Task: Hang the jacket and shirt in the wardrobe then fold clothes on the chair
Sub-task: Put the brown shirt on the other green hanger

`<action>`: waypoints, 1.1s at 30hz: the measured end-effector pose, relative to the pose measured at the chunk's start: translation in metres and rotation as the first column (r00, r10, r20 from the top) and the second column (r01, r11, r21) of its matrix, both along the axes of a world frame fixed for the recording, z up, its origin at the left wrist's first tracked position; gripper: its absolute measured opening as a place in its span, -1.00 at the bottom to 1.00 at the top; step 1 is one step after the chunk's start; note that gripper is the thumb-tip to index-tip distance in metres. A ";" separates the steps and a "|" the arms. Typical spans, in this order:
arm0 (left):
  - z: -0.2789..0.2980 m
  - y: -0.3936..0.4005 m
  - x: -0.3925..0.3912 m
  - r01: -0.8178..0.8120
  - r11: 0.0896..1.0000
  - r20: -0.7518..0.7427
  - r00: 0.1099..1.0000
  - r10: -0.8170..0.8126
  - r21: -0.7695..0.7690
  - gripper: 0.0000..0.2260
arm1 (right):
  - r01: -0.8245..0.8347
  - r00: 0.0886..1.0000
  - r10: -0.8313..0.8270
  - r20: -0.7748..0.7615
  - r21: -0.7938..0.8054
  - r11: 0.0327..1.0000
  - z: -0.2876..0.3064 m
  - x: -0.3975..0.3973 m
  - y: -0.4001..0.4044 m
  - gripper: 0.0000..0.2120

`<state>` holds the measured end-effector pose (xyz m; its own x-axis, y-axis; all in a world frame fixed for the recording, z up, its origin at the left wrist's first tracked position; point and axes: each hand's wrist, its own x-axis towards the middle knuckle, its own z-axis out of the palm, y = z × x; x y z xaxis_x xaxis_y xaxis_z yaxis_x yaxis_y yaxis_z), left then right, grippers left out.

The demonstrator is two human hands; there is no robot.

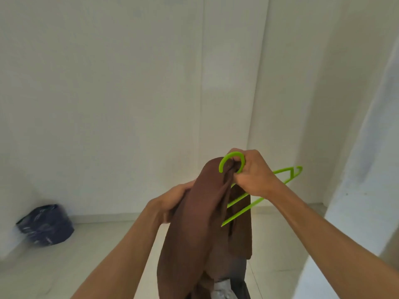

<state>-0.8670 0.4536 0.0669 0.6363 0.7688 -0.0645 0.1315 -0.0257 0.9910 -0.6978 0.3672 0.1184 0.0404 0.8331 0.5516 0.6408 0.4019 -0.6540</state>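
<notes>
One brown garment (200, 223), one green plastic hanger (254, 195), two bare hands and one dark bag (46, 225) are showing. Whether the brown piece is the jacket or the shirt is not clear from the picture.

The right hand (253, 173), sitting at about two o'clock from the middle of the garment, is curling its fingers tightly round the neck of the hanger, just below the hook, and is pinching a bunch of brown cloth against it at the same spot. The hook is arching up and over to the left of the knuckles, with its open end pointing down. The hanger's two thin arms are running out from under this hand, one end poking out at three o'clock past the wrist, the other slanting down to about five o'clock across the cloth.

The left hand (172, 199), at nine o'clock from the garment, is gripping the cloth's left edge, fingers wrapping behind the fabric and out of sight.

The garment is hanging in long, loose folds from the two hands down to the bottom edge at six o'clock, plain dark brown, matte, partly draping over the hanger.

The dark bag is sitting on the pale floor (108, 244) at about eight o'clock, against the white wall (108, 83), well apart from the hands.
</notes>
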 end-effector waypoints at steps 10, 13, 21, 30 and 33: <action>0.061 -0.001 0.019 -0.063 0.991 0.417 0.903 0.107 -0.118 -0.82 | 0.121 0.992 -0.096 0.086 -0.370 0.921 0.018 0.075 -0.067 -0.47; 0.086 -0.021 0.044 0.048 0.998 0.385 0.921 -0.062 0.045 -0.75 | 0.099 0.964 -0.182 -0.193 -0.373 0.922 0.030 0.084 -0.062 -0.48; 0.096 -0.030 0.066 0.098 0.975 0.334 0.929 -0.162 0.201 -0.78 | -0.046 0.959 -0.037 -0.281 -0.284 0.958 0.014 0.080 -0.046 -0.81; 0.017 -0.004 0.054 0.274 0.961 -0.133 0.954 -0.267 0.031 -0.64 | -0.146 0.815 0.112 -0.568 -0.014 0.989 0.040 0.108 -0.035 -0.92; 0.012 -0.010 0.067 0.255 0.961 -0.108 0.964 -0.244 0.103 -0.52 | -0.174 0.786 0.154 -0.599 0.024 0.984 0.050 0.116 -0.035 -0.87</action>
